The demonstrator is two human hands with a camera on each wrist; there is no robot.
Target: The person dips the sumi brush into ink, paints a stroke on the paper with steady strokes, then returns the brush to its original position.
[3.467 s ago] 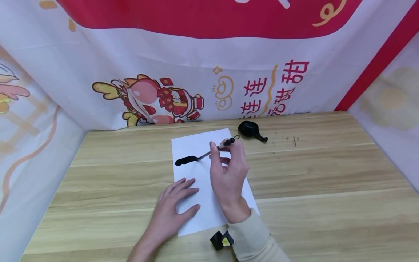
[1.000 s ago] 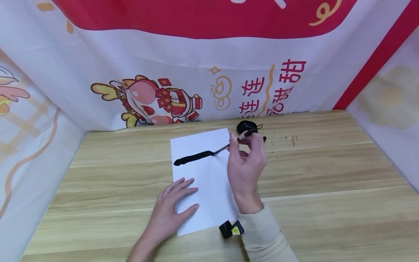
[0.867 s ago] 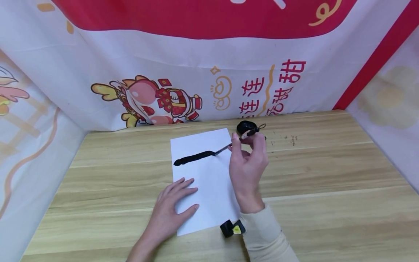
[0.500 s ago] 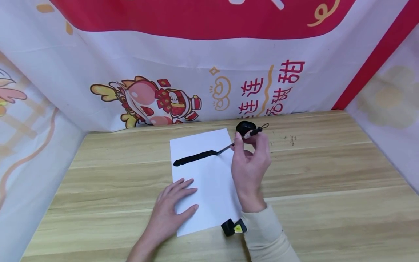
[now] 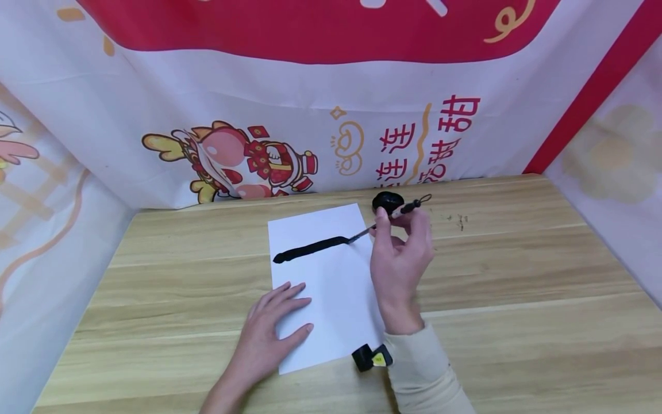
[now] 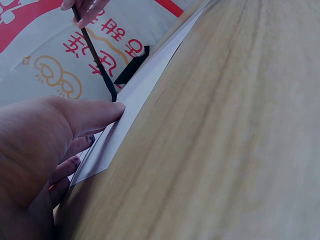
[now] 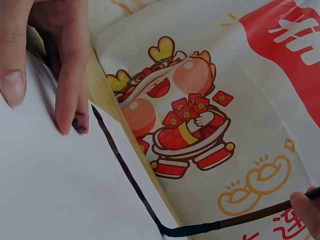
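Note:
A sheet of white paper (image 5: pixel 336 305) lies on the wooden table, crossed near its top by a broad black ink stroke (image 5: pixel 310 249). My left hand (image 5: pixel 274 330) rests on its lower left edge with fingers spread; dark smudges show on some fingertips in the left wrist view. My right hand (image 5: pixel 400 259) pinches a writing brush (image 5: pixel 364 233) between thumb and fingers. The handle slants up to the right and ends in a small loop. In the right wrist view, the brush's dark bristles (image 7: pixel 192 230) bend against the paper at the stroke's right end.
A glossy black rounded object (image 5: pixel 388 201) sits behind the paper, partly overlapped by the right hand and brush. Small dark marks (image 5: pixel 460 221) stain the table (image 5: pixel 517 276) to its right. A printed cloth (image 5: pixel 320 86) hangs along the back edge; a black device (image 5: pixel 372 357) sits at the right wrist.
Over these frames, the right hand has carried the brush rightward across the paper, and the black stroke has grown longer, more slowly in the last second. The left hand has stayed in place.

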